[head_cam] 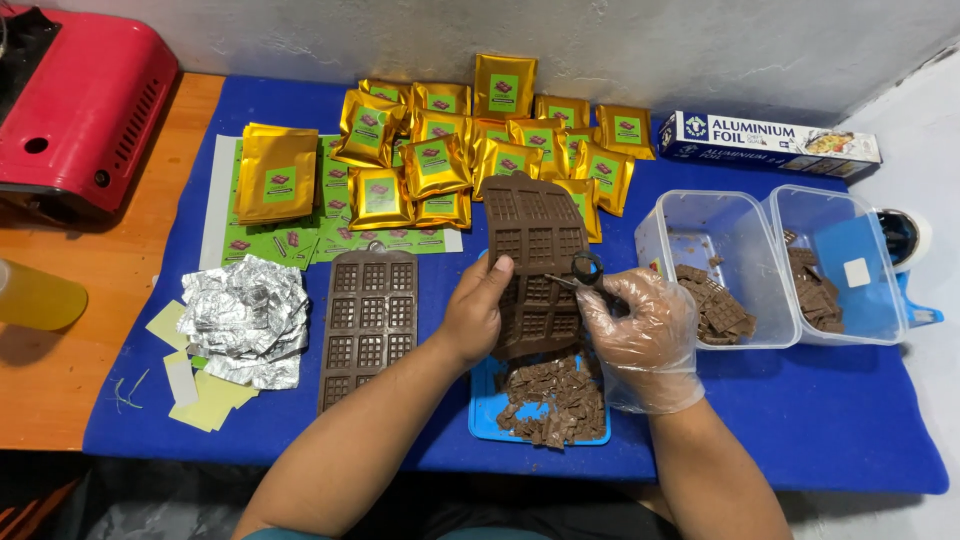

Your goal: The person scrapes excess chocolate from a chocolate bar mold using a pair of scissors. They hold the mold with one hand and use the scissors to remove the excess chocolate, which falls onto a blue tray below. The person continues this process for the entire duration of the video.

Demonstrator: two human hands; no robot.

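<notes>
My bare left hand grips the left edge of a brown chocolate mould and holds it tilted up over a blue tray heaped with chocolate scraps. In a clear plastic glove, my right hand holds small black scissors against the mould's right side. A second brown mould lies flat on the blue cloth to the left.
Several gold pouches lie at the back on green label sheets. Crumpled foil pieces sit left. Two clear tubs with chocolate pieces stand right, a foil box behind them. A red machine is far left.
</notes>
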